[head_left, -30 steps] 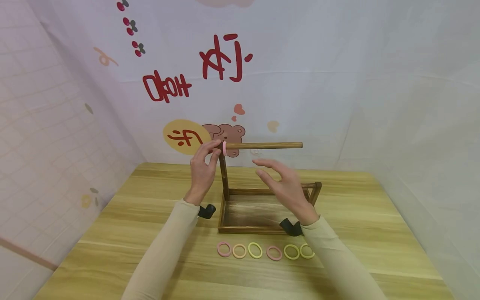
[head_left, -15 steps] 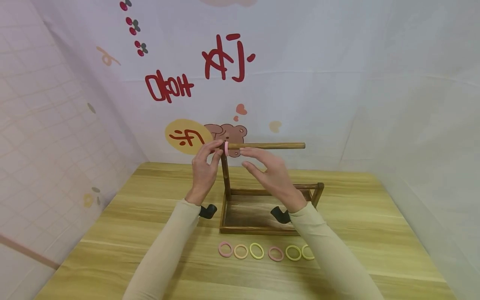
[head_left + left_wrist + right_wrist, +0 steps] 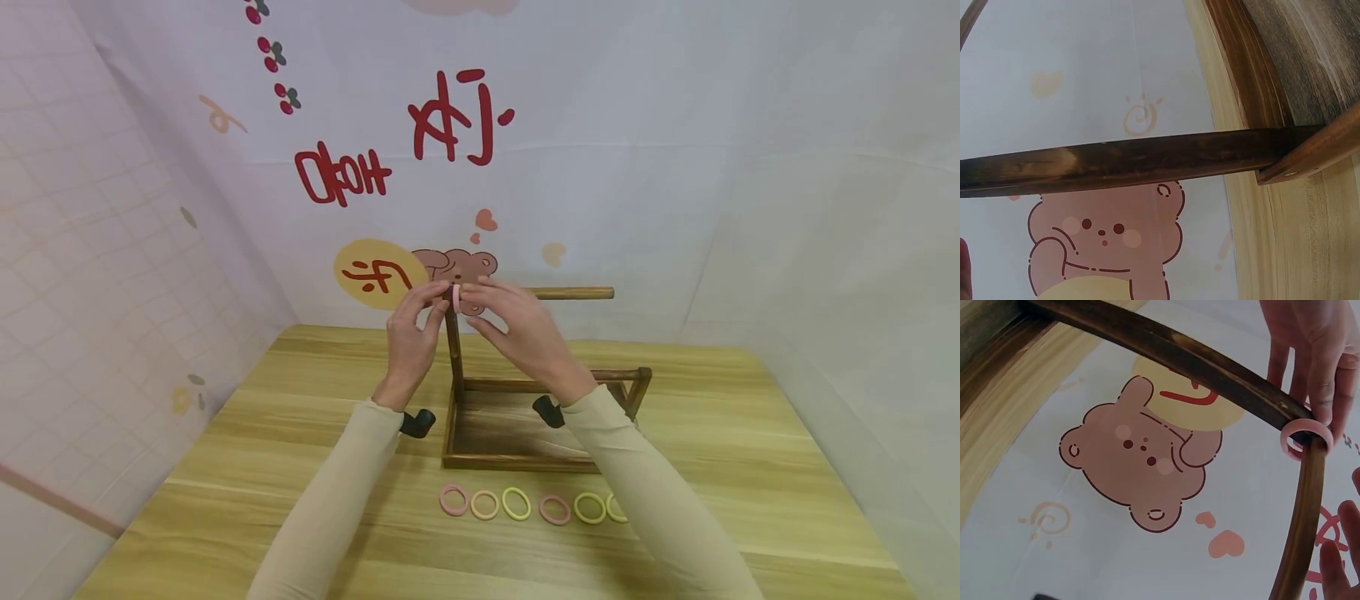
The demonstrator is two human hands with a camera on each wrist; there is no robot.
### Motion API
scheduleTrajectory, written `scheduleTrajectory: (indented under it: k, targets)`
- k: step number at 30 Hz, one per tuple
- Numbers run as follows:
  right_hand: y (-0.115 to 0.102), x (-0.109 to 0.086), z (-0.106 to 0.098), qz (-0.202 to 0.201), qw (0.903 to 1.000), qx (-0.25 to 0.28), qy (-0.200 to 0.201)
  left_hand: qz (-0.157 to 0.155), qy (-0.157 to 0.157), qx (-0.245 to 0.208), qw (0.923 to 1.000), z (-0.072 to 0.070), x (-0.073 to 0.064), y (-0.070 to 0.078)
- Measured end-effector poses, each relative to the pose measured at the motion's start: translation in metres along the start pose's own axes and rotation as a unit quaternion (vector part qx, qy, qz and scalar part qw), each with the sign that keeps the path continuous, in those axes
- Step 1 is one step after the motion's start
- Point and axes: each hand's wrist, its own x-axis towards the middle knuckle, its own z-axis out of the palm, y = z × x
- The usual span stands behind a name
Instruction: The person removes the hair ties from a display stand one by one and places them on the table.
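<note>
A pink ring point(image 3: 456, 298) hangs around the horizontal rod point(image 3: 573, 293) of a dark wooden stand point(image 3: 454, 358), right by the corner where the rod meets the upright post. My left hand point(image 3: 408, 337) holds that corner, thumb below and fingers above. In the right wrist view, its fingers point(image 3: 1321, 394) reach down to the joint beside the pink ring point(image 3: 1286, 442). My right hand point(image 3: 525, 329) is at the rod just right of the ring, fingers extended and thumb apart below; it hides part of the rod. The left wrist view shows mostly the post point(image 3: 1147, 159).
A row of several pink, peach and yellow rings point(image 3: 516, 503) lies on the wood-grain table point(image 3: 360, 533) before the stand's tray base point(image 3: 517, 461). A lower bar point(image 3: 643, 379) rises at the tray's right. A printed cloth point(image 3: 600, 167) hangs behind.
My right hand has moved left along the rod, from apart below it to close beside the pink ring. My left hand keeps its place at the corner. The view has shifted slightly.
</note>
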Motion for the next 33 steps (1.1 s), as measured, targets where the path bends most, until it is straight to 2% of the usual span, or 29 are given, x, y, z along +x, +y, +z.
scheduleTrajectory:
  k: [12, 18, 26, 33]
  targets:
    - [0.01, 0.011, 0.011, -0.025, 0.9948, -0.098, -0.015, -0.001, 0.0, -0.003, 1.0, -0.001, 0.002, 0.001]
    - [0.009, 0.014, 0.014, -0.012, 0.9897, -0.137, -0.038, 0.006, 0.01, -0.01, 0.9999, 0.0, 0.002, 0.0]
    - [0.01, 0.017, 0.017, 0.008, 0.9866, -0.153, -0.057, 0.003, 0.017, -0.016, 0.9997, 0.002, 0.001, 0.0]
    - [0.01, 0.019, 0.018, 0.02, 0.985, -0.155, -0.073, -0.002, 0.02, 0.003, 0.9998, 0.004, 0.0, 0.0]
